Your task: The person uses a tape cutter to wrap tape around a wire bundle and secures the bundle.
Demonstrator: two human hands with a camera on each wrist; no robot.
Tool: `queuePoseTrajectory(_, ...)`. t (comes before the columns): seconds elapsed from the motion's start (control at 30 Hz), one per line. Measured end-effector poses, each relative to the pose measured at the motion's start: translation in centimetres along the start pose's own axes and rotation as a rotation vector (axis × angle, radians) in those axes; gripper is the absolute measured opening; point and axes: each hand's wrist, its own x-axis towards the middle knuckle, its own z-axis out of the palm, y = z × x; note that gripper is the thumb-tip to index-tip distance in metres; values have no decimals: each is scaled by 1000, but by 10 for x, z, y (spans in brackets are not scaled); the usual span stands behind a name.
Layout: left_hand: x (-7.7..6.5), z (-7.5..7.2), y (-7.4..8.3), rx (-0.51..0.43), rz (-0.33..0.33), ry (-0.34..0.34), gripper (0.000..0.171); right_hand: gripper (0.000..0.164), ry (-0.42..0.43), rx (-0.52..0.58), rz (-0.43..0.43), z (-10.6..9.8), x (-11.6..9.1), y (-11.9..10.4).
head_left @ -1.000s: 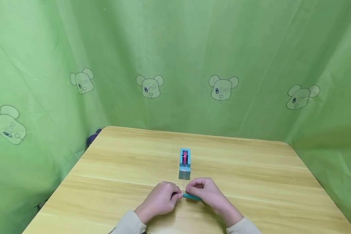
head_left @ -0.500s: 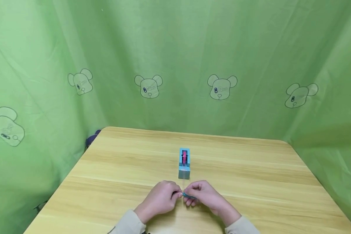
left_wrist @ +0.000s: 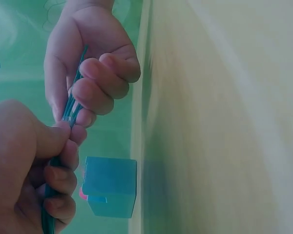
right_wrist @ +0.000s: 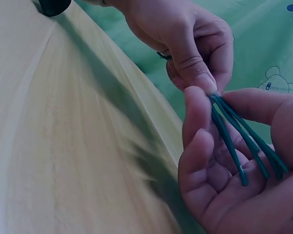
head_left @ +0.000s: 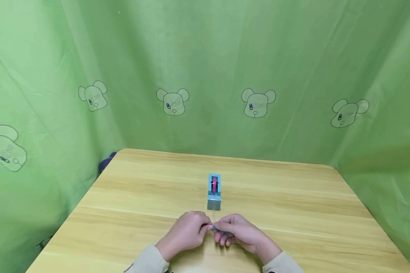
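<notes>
Several thin green strands (right_wrist: pixel 229 146) lie in a bundle between the two hands, low in front of the person. My left hand (head_left: pixel 188 230) pinches the bundle between thumb and forefinger, and its lower end (left_wrist: pixel 49 214) runs through the curled fingers. Facing it, my right hand (head_left: pixel 242 232) has its fingers curled around the spread strand ends, thumb and forefinger at the pinch point. A clear tape strip (head_left: pixel 214 217) stretches from the blue tape dispenser (head_left: pixel 214 203) down to the fingertips. Fingers partly hide where tape and strands meet.
The dispenser, with a pink-cored roll (head_left: pixel 214 184), stands just beyond the hands on a wooden table (head_left: pixel 294 197). A green curtain (head_left: pixel 212 45) with bear faces surrounds the table. Something purple (head_left: pixel 104 163) shows beyond the left table edge.
My right hand has shifted slightly left and its fingers have come under and around the strands, which show less now. My left hand keeps its pinch almost in place.
</notes>
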Motion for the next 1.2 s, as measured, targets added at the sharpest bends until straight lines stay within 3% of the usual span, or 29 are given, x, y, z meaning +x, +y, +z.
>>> queuePoseTrajectory(0.27, 1, 0, -1, -3, -10, 5, 5, 24, -2, 80, -22, -1, -1, 0)
queuePoseTrajectory(0.77, 0, 0, 0, -44, -44, 1, 7, 17, 165, 16, -71, 7, -1, 2)
queuePoseTrajectory(1.2, 5, -4, 1, 15, -46, -122, 15, 24, 275, -128, -150, 14, -4, 3)
